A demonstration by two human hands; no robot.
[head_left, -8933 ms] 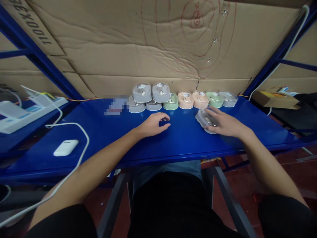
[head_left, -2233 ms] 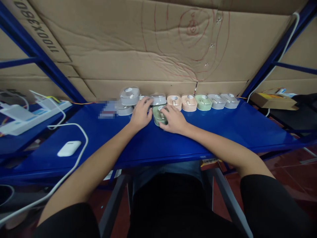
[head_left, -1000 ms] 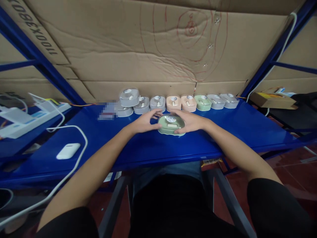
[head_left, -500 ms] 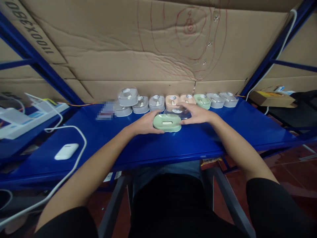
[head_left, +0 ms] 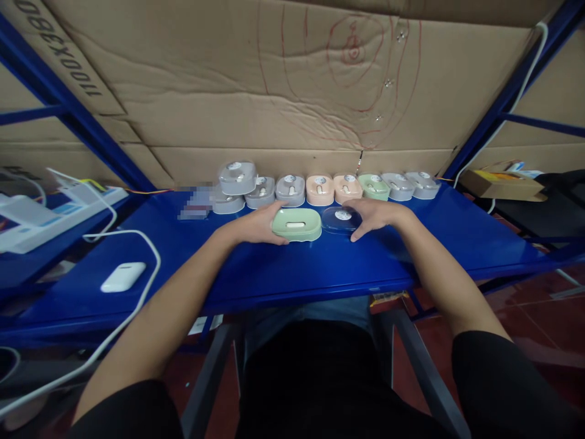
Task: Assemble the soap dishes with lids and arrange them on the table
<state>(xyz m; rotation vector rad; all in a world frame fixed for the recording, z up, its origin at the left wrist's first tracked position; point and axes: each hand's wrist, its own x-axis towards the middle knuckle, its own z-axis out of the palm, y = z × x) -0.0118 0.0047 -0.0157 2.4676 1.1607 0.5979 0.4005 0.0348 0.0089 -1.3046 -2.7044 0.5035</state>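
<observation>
My left hand [head_left: 262, 225] grips the left end of a light green soap box [head_left: 299, 227], thumb in front and fingers behind. Its top is uncovered, showing a small pale bar-shaped piece in the middle. To the right of it, my right hand [head_left: 372, 216] holds a clear lid [head_left: 339, 221] with a round white label by its right edge. The lid is low over the blue table, beside the green box with a narrow gap between them. Whether the lid touches the table I cannot tell.
Several lidded boxes in grey, peach and green [head_left: 320, 190] line the back, with one grey box [head_left: 237, 178] stacked on another at left. A white earbud case [head_left: 123, 277] and a white cable [head_left: 153, 268] lie left. A cardboard wall [head_left: 205, 110] rises behind.
The clear lid, earlier behind and overlapping the green box's right side, is now beside it at right. My left hand and the green box have shifted slightly left.
</observation>
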